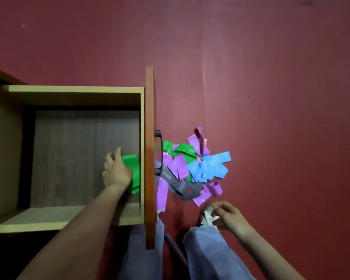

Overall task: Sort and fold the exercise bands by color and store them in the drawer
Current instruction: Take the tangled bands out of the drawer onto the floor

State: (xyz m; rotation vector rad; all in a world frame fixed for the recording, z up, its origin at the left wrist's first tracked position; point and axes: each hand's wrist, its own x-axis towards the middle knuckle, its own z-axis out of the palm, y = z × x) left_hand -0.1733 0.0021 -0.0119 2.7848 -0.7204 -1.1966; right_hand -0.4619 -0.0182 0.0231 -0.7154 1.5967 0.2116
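My left hand is inside the open drawer, resting on a folded green band that lies on the drawer floor against the front wall. Whether the fingers grip the band is unclear. A loose pile of bands lies on the red floor just right of the drawer front: green bands, purple bands, blue bands and a grey band. My right hand hovers below the pile by my knee, fingers loosely curled and holding nothing.
The drawer's reddish wooden front with a black handle stands between the drawer and the pile. My legs in blue jeans and a white shoe are at the bottom. Red floor stretches to the right.
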